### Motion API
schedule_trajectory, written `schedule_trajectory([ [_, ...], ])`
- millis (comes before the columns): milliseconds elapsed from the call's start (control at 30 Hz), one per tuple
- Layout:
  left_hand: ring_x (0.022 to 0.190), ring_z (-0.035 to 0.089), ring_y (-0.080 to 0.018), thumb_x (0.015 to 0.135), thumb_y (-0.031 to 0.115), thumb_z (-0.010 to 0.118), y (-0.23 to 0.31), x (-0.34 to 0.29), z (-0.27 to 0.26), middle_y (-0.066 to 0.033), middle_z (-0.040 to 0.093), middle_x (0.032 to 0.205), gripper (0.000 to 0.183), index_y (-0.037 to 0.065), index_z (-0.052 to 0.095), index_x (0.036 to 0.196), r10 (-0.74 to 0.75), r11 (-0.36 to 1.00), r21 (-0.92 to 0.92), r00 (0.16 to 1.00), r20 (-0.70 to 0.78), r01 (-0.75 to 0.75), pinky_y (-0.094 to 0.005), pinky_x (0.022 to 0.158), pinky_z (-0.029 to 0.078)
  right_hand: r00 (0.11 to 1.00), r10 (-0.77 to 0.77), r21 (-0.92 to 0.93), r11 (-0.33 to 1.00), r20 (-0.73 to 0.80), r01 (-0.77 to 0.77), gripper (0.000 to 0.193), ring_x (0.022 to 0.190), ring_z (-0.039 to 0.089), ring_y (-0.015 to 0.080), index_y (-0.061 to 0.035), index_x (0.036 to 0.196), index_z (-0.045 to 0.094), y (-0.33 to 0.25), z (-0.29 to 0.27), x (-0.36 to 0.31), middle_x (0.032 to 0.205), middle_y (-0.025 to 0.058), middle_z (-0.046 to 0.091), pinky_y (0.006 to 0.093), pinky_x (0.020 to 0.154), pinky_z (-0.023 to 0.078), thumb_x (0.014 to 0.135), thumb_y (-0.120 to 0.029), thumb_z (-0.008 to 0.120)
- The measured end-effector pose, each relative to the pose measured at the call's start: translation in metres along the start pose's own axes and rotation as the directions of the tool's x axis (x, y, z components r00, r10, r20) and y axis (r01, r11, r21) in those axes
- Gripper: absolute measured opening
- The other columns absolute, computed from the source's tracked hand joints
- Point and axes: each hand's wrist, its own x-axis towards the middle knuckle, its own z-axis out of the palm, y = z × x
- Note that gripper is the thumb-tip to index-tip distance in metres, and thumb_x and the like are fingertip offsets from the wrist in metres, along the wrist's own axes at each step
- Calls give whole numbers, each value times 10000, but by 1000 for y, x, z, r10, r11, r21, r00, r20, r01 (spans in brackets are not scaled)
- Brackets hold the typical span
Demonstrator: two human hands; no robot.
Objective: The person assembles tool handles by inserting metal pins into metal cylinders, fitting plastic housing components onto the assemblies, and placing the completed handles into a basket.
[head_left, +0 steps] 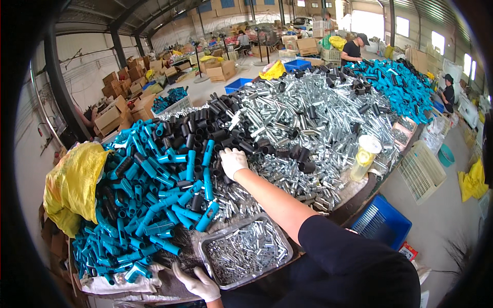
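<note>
My right hand [232, 161], in a white glove, reaches far out onto the table and presses into the heap of black plastic tubes [226, 134] next to the silver metal tubes [287, 115]; what its fingers hold is hidden. My left hand [197, 282], also gloved, rests near the table's front edge beside a grey tray [210, 245] of small silver metal parts, its fingers spread and holding nothing. A heap of teal plastic fittings [154, 200] lies to the left of both hands.
A yellow sack [74, 185] sits at the table's left end. A clear bottle with yellow liquid [363, 156] stands at the right. Blue crate [382, 222] and white basket [422, 172] sit on the floor. Other people work at the far end; cardboard boxes beyond.
</note>
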Motion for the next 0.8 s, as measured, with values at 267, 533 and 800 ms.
schedule_trajectory([
  [267,1268,451,-417,915,172,559,-2,7,7,-253,459,1368,465,-74,466,1298,-15,1000,26,999,47,14,-486,1082,331,976,153,-2,988,158,-154,316,1091,594,286,-101,1171,611,-9,4,32,1169,124,591,400,882,502,872,-186,554],
  [533,1265,463,-420,870,104,579,6,6,3,-252,477,1358,419,-77,511,1242,-63,998,-3,998,17,63,-473,1071,353,980,-163,148,973,-111,178,292,971,617,295,-108,1148,567,1,-24,-14,883,114,682,412,818,497,860,-153,579],
  [800,1213,513,-418,873,93,604,5,3,1,-248,515,1328,366,-36,559,1212,-40,999,-27,999,11,40,-468,1023,404,924,-30,520,819,-381,241,232,948,654,350,-109,1041,701,21,-82,-22,1027,158,694,432,868,514,837,-172,611],
])
